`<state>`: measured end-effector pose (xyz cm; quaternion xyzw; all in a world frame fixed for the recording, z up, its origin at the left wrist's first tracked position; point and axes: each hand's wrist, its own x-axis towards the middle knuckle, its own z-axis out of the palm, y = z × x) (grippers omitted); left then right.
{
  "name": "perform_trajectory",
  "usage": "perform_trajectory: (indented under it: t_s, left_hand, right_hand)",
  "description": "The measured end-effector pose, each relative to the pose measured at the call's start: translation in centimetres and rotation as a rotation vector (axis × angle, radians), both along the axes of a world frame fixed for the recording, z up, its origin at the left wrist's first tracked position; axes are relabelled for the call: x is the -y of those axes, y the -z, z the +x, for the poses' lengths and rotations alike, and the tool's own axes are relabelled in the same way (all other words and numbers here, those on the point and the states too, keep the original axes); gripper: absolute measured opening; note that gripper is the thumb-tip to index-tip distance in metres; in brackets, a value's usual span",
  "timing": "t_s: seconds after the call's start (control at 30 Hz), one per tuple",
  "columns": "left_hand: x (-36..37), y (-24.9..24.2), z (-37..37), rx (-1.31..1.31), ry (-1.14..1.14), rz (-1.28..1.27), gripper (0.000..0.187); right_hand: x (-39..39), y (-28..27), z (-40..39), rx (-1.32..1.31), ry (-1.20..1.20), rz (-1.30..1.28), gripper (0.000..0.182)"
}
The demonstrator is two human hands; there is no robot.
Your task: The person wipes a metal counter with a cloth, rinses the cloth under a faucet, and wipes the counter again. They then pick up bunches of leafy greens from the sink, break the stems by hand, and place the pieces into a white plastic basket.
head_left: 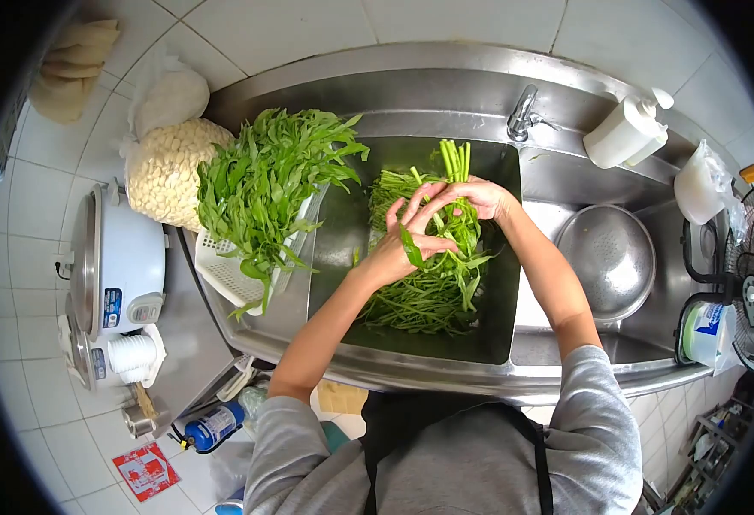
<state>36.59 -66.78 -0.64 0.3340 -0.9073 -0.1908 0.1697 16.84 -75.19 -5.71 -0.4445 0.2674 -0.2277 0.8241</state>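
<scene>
My right hand (477,199) is closed round a bunch of water spinach (456,160), its cut stems pointing up toward the back of the sink. Leaves of the bunch hang below that hand. My left hand (404,247) reaches in against the same bunch, fingers stretched and apart, with a long leaf (411,248) lying across it. Where the two hands overlap, some fingertips are hidden. Beneath them, more cut greens (420,305) fill much of the sink basin (334,257). To the left, a big heap of leafy water spinach (265,176) rests on a white perforated basket (233,273).
A faucet (523,116) rises behind the basins. In the right basin lies a metal colander (607,262). White pump bottles (624,131) stand at the back right. Left of the basket are a bag of pale pieces (171,172) and a rice cooker (128,257).
</scene>
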Motion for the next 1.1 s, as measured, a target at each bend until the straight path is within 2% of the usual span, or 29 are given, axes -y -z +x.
perform_trajectory:
  t_s: [0.1,0.13,0.2,0.27,0.3,0.37,0.4,0.43,0.53,0.6,0.63,0.73,0.83,0.87,0.9,1.0,1.07,1.1]
  left_hand:
    - [-0.3,-0.1,0.2,-0.039,-0.041,-0.039,0.031]
    - [-0.4,-0.1,0.2,-0.023,-0.057,-0.055,0.031]
    - [-0.7,-0.1,0.3,-0.009,-0.074,-0.075,0.031]
    - [-1.1,0.3,0.6,-0.046,-0.266,-0.150,0.024]
    - [-1.2,1.0,0.9,-0.047,-0.267,-0.152,0.024]
    - [-1.5,1.5,1.5,-0.378,-0.493,-0.027,0.022]
    - [-2.0,1.0,1.0,-0.628,-0.568,0.153,0.026]
    - [-2.2,1.3,1.2,-0.627,-0.675,0.122,0.027]
    - [-1.5,3.5,3.4,-0.543,-0.554,0.266,0.033]
    - [-2.0,1.6,3.1,-0.396,-0.589,0.872,0.035]
    - [-2.2,1.4,3.0,-0.400,-0.594,0.875,0.035]
    - [-2.4,1.8,2.4,-0.788,-0.528,1.035,0.029]
    - [-1.5,2.8,3.0,-0.655,-0.472,1.002,0.026]
    - [-1.7,2.7,2.9,-0.737,-0.509,1.062,0.022]
    - [-1.5,2.6,3.0,-0.705,-0.514,1.100,0.023]
    - [-1.7,2.8,3.3,-0.757,-0.530,1.190,0.027]
    - [-1.9,3.2,3.8,-0.952,-0.567,1.215,0.031]
    - [-1.8,3.3,4.1,-0.953,-0.570,1.220,0.031]
  right_hand:
    - [0.0,-2.1,-0.3,-0.021,-0.050,-0.078,0.025]
    - [-0.3,-2.8,-0.1,-0.104,0.000,-0.101,0.026]
    - [0.1,-3.0,0.3,-0.110,0.002,-0.148,0.027]
    - [0.3,-3.8,0.4,-0.165,0.061,-0.194,0.027]
    - [0.5,-4.0,0.2,-0.150,0.097,-0.201,0.025]
    - [0.6,-4.2,0.1,-0.172,0.152,-0.237,0.022]
    - [0.5,-4.3,-0.1,-0.185,0.155,-0.259,0.021]
    - [0.3,-4.3,0.0,-0.186,0.151,-0.259,0.021]
    - [0.0,-4.2,0.3,-0.210,0.198,-0.262,0.021]
    - [-0.3,-4.2,0.8,-0.221,0.196,-0.260,0.021]
    - [-0.4,-4.2,1.1,-0.228,0.199,-0.257,0.022]
    - [-0.8,-4.1,1.8,-0.259,0.183,-0.301,0.025]
    - [-1.4,-4.0,2.8,-0.336,0.200,-0.315,0.020]
    - [-1.7,-4.3,3.0,-0.339,0.220,-0.323,0.021]
    - [-1.7,-4.0,3.1,-0.288,0.228,-0.316,0.020]
    - [-1.9,-4.1,3.6,-0.350,0.200,-0.356,0.019]
    - [-2.1,-4.1,4.2,-0.364,0.225,-0.358,0.019]
    - [-2.2,-4.1,4.4,-0.376,0.259,-0.370,0.019]
